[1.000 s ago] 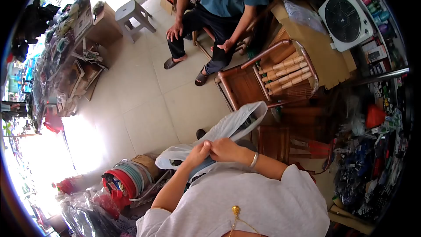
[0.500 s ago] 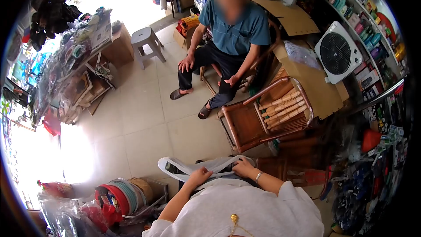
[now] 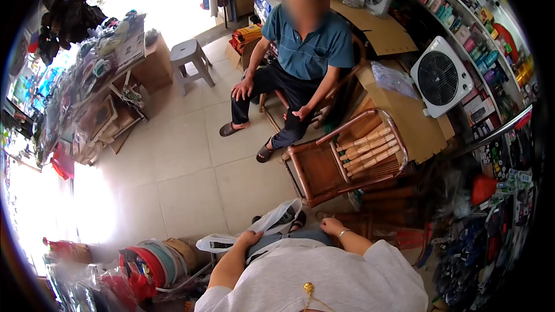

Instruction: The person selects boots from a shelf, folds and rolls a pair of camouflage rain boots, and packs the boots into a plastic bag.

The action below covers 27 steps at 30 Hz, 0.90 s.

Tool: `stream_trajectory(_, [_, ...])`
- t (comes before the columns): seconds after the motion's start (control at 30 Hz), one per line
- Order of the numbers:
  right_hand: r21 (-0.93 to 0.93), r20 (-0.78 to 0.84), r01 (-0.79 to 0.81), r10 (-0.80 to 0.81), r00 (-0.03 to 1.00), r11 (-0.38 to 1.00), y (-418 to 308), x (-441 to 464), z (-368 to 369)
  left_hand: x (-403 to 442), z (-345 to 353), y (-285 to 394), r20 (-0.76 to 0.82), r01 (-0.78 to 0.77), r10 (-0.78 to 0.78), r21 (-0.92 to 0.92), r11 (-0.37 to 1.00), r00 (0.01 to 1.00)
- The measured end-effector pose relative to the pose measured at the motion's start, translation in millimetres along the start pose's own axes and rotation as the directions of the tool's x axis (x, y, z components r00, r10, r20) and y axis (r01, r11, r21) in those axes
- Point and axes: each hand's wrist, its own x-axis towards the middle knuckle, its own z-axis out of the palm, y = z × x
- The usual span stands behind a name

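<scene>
My left hand (image 3: 250, 238) is closed on a white plastic bag (image 3: 278, 217), which spreads out in front of my lap. Something dark shows through the bag. My right hand (image 3: 333, 227), with a bangle at the wrist, is apart from the bag, over my right thigh. Its fingers look curled together; whether anything small is inside them is hidden. Below the hands lie my grey trousers (image 3: 306, 236), and a dark sandal (image 3: 299, 219) shows past the bag.
Ahead, a seated person (image 3: 309, 52) rests both hands on the legs. A wooden chair (image 3: 318, 167) stands to the front right, a grey stool (image 3: 191, 63) farther left. A box fan (image 3: 442, 75) and stocked shelves line the right. A red bucket (image 3: 147, 263) is at lower left.
My right hand has come off the white bag and moved slightly right. My left hand has drawn the bag leftward and lower, and the bag's far end has swung up.
</scene>
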Motion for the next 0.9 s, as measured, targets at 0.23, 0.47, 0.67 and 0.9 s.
stream_trajectory(0.23, [0.165,0.053,-0.17,0.164,0.985,0.971,57,-13,32,-9,-1,-33,-0.003,0.118,-0.119,-0.064,0.991,0.993])
stream_trajectory(0.47, [0.273,-0.012,-0.058,0.063,0.998,0.96,45,14,52,-24,-5,-42,-0.036,0.175,-0.181,-0.126,0.977,0.983])
stream_trajectory(0.67, [0.421,-0.109,-0.017,0.07,0.992,0.907,26,41,34,-23,8,-46,-0.022,0.238,-0.247,-0.187,0.953,0.969])
stream_trajectory(0.9, [0.321,-0.175,0.112,-0.057,0.983,0.94,26,54,42,-18,24,-56,-0.001,0.253,-0.267,-0.314,0.915,0.964])
